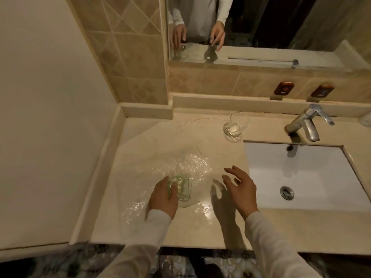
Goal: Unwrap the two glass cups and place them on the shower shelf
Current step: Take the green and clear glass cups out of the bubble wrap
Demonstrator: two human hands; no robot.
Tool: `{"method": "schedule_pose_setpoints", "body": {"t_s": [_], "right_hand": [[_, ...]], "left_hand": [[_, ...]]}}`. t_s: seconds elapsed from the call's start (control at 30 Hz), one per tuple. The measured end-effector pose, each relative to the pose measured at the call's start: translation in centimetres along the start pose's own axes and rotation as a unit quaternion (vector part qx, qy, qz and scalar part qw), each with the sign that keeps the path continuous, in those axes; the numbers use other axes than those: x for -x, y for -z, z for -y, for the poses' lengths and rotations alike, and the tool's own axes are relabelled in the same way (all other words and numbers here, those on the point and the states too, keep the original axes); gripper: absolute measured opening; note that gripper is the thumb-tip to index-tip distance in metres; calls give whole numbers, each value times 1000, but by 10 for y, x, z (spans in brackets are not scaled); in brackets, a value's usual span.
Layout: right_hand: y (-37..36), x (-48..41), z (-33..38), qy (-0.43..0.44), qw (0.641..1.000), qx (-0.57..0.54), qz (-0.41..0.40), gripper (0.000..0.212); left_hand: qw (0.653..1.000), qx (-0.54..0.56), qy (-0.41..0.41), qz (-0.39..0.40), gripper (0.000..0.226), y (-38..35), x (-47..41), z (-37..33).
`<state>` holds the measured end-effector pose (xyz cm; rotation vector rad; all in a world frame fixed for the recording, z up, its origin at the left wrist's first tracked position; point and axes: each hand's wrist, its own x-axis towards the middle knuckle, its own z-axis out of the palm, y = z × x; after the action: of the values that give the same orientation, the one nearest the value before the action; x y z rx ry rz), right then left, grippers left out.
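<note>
The left hand [163,197] gripped a greenish glass cup [183,189], fingers curled around its wall. The cup lay on its side on a sheet of bubble wrap [180,163] spread over the counter [200,227]. At about 3 o'clock from it, the right hand [241,189] hovered wide, fingers spread and holding nothing, near the left edge of the sink [301,173]. A clear glass cup [236,125] stood upright on the counter at about 1 o'clock from the held cup, well apart, with the faucet [307,123] at its 3 o'clock.
</note>
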<state>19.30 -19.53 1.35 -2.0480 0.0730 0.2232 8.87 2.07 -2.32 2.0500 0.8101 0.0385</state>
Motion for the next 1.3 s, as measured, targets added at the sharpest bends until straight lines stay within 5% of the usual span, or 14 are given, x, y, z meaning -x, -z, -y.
{"method": "schedule_pose_setpoints", "body": {"t_s": [0.2,0.3,0.53,0.73,0.97,1.13,1.3], "right_hand": [[9,-10,2,-8,998,-19,53,22],[16,-14,8,-8,997,-27,78,21],[22,-31,-1,-21,992,-40,115,26],[23,-46,-11,-25,989,-21,141,24],[31,-62,-14,-25,990,-8,136,23],[32,-60,-17,-14,992,-22,126,23],[38,-66,-22,-20,989,-23,142,21]], "left_hand": [[999,-1,-10,33,61,-29,4,-2],[999,46,-14,-13,52,-39,-4,-1],[996,0,80,-30,67,-59,-5,11],[966,-240,74,55,59,-69,-9,15],[991,-9,17,-135,52,-61,10,-2],[998,2,42,-40,72,-77,17,-12],[985,-162,59,-16,67,-91,11,-3]]}}
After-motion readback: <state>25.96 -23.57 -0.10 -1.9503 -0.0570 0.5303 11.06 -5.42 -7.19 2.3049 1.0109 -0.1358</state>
